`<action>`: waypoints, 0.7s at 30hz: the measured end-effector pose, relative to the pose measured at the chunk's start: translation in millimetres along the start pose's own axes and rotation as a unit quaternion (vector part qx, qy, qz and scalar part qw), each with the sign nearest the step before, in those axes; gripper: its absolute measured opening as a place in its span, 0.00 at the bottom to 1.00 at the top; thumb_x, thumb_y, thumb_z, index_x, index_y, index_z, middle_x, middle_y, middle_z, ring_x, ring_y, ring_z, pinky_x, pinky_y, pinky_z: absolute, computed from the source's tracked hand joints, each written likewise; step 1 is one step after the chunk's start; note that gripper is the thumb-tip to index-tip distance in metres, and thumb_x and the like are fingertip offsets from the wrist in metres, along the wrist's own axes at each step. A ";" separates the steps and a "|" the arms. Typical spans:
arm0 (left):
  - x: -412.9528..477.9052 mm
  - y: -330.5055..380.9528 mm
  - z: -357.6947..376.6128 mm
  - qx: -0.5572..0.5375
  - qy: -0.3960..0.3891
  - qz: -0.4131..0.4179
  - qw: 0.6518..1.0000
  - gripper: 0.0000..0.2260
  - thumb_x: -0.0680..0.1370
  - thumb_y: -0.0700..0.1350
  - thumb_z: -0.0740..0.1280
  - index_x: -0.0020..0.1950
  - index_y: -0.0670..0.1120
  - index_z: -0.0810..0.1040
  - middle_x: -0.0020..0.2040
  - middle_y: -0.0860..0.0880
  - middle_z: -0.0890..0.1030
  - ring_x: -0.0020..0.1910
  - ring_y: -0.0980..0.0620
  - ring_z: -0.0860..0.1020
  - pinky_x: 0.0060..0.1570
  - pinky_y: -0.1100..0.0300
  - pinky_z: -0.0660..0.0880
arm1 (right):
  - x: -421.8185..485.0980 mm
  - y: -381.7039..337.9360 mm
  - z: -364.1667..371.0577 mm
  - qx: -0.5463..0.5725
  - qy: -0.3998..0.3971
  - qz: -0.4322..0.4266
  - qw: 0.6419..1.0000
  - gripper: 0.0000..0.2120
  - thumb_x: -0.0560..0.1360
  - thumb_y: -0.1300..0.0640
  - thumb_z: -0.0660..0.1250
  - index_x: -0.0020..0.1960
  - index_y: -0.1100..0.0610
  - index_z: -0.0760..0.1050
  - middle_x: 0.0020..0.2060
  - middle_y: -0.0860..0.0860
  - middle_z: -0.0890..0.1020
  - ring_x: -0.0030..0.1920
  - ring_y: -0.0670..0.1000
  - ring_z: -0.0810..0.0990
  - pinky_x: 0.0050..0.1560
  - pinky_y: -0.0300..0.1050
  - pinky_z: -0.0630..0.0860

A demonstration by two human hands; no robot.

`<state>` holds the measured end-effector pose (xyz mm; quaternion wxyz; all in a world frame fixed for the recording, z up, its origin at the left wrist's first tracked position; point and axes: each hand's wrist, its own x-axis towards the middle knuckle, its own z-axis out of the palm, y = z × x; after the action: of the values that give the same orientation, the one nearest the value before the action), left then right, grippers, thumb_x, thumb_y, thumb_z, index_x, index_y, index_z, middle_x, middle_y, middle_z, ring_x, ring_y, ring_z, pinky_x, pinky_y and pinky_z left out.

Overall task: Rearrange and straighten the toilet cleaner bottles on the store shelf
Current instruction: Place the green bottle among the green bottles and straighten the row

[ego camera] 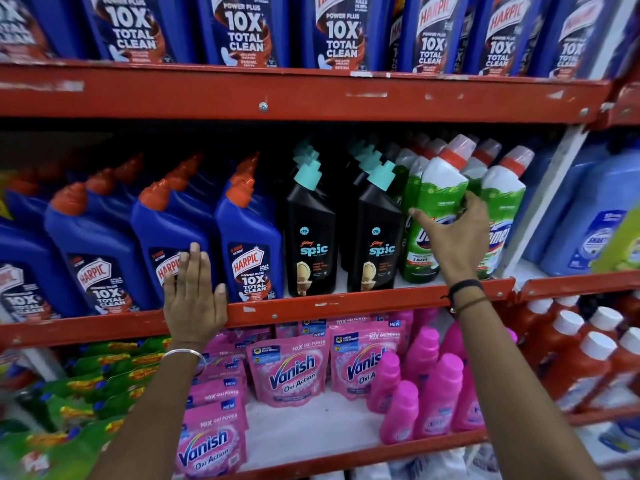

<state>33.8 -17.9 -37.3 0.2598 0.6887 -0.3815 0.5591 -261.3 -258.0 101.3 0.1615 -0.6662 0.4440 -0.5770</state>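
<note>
Two rows of blue Harpic bottles (100,258) fill the middle shelf (311,306) at left, rear ones lost in shadow. Right hand (453,237) wraps a green Domestos bottle (436,209), covering its label. Left hand (192,292) lies flat, fingers spread, against a Harpic bottle, gripping nothing.

We see the scene from one head-worn wide-angle camera, facing the red shelf (311,308) straight on and tilted slightly down. We stand close: both forearms reach in from the bottom edge, and the shelf's front edges bow with the lens.
</note>
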 end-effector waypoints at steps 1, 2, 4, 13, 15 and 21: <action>0.1 -0.1 0.1 -0.001 0.000 0.001 1.000 0.29 0.80 0.49 0.51 0.78 0.41 0.48 0.79 0.48 0.47 0.78 0.50 0.46 0.75 0.53 0.41 | -0.5 2.2 1.2 -0.013 -0.006 0.000 1.000 0.42 0.64 0.38 0.75 0.68 0.61 0.66 0.61 0.57 0.75 0.59 0.57 0.75 0.52 0.56 0.76; 0.0 -0.6 0.3 -0.001 0.000 0.001 1.000 0.29 0.80 0.49 0.51 0.78 0.41 0.48 0.79 0.48 0.47 0.78 0.50 0.46 0.75 0.53 0.41 | -1.2 5.1 1.6 -0.027 -0.012 0.000 1.000 0.42 0.64 0.38 0.75 0.69 0.61 0.66 0.62 0.58 0.75 0.59 0.58 0.75 0.52 0.56 0.75; -0.4 -1.4 1.3 0.001 0.001 0.005 1.000 0.29 0.80 0.49 0.52 0.78 0.41 0.48 0.79 0.48 0.47 0.78 0.50 0.46 0.75 0.53 0.41 | -1.7 12.0 1.1 -0.045 -0.021 0.000 0.999 0.43 0.65 0.38 0.74 0.69 0.61 0.65 0.63 0.58 0.74 0.60 0.59 0.74 0.52 0.56 0.75; 1.0 1.1 -0.4 0.013 -0.013 0.001 1.000 0.29 0.81 0.49 0.52 0.79 0.41 0.47 0.79 0.48 0.46 0.78 0.50 0.45 0.75 0.53 0.39 | -20.1 15.6 -0.7 -0.093 -0.038 0.007 0.995 0.42 0.69 0.33 0.65 0.68 0.64 0.64 0.63 0.61 0.72 0.62 0.63 0.73 0.48 0.58 0.76; 1.4 2.5 -2.3 0.021 -0.023 0.010 0.999 0.28 0.82 0.50 0.51 0.79 0.42 0.47 0.79 0.48 0.47 0.78 0.50 0.45 0.74 0.52 0.38 | -33.7 16.4 -1.9 -0.064 -0.012 0.021 0.998 0.40 0.70 0.33 0.64 0.68 0.64 0.64 0.63 0.63 0.71 0.62 0.64 0.71 0.51 0.60 0.75; 29.4 19.5 -26.5 -0.107 0.022 -0.044 0.993 0.22 0.83 0.48 0.53 0.74 0.39 0.58 0.79 0.51 0.49 0.78 0.49 0.46 0.75 0.49 0.42 | -86.0 -37.3 4.8 0.138 0.013 -0.145 0.980 0.19 0.75 0.53 0.69 0.60 0.62 0.71 0.55 0.59 0.75 0.57 0.57 0.74 0.59 0.53 0.74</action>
<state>5.2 -15.3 -3.9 0.3641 0.6608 -0.4028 0.5181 -236.7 -171.9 73.3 0.1607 -0.6872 0.2607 -0.6587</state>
